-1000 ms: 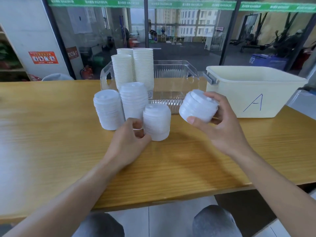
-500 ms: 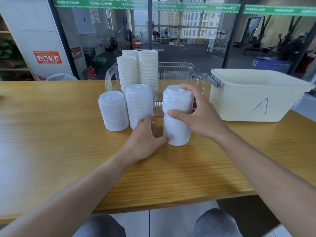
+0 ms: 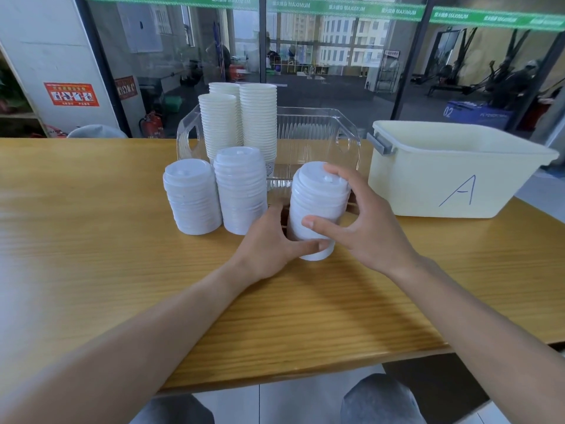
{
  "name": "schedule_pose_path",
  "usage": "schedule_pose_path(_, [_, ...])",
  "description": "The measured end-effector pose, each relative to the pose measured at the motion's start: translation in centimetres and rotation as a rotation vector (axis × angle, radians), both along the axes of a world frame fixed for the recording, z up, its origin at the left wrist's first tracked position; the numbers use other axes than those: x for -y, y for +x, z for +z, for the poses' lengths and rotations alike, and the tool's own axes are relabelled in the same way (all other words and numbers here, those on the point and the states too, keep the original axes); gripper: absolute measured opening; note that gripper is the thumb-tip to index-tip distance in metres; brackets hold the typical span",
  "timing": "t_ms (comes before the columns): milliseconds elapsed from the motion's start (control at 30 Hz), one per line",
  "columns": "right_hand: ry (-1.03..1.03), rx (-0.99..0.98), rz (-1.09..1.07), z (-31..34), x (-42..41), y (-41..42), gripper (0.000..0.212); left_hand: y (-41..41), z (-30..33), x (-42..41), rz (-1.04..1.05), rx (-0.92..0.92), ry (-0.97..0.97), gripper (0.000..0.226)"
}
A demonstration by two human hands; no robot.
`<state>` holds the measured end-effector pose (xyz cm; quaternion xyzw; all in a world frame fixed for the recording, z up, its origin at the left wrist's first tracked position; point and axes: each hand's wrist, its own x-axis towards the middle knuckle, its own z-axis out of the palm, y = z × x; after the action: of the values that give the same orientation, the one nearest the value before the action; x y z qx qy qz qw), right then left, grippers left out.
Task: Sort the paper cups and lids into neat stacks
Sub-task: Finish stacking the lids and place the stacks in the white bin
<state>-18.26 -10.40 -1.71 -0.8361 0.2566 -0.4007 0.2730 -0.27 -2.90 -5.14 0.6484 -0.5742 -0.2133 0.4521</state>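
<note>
Already sorted: two lid stacks (image 3: 214, 194) stand side by side on the wooden table (image 3: 91, 240), left of the hands; paper cup stacks (image 3: 241, 120) stand upright in the left end of the clear bin (image 3: 345, 139).
In hand: a third lid stack (image 3: 316, 209), upright on the table just right of the other two.
Left hand (image 3: 269, 243): curled round the base of that stack, thumb across its near side.
Right hand (image 3: 363, 221): fingers over the top rim, thumb pressing the near side, gripping the upper lids.
Progress: seemingly late; no loose cups or lids show on the table.
Left to do: likely squaring this stack; whether the cream tub marked A (image 3: 452, 172) holds more cannot be seen.
Open room: broad bare table near and to the left.
Tight spots: narrow gap to the middle stack on the left; clear bin just behind; tub to the right.
Near edge: well clear of the stacks.
</note>
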Motion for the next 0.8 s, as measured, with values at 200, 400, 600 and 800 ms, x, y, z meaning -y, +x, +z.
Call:
schedule_pose_path(200, [-0.036, -0.074, -0.065, 0.4, -0.2, 0.8, 0.079, -0.7, 0.1, -0.3, 0.046, -0.007, -0.034, 0.078])
schedule_pose_path(400, [-0.056, -0.065, -0.086, -0.4, -0.7, 0.9, 0.092, -0.4, 0.3, -0.3, 0.000, -0.015, -0.027, 0.082])
schedule_pose_path(600, [0.269, 0.200, -0.028, -1.0, -0.3, 0.7, 0.107, 1.0, 3.0, -0.9, -0.097, -0.192, -0.187, 0.070])
schedule_pose_path(800, [0.287, 0.267, 0.034, -1.6, 0.5, 1.3, 0.064, 1.2, 4.0, 0.5, -0.152, -0.230, -0.167, 0.067])
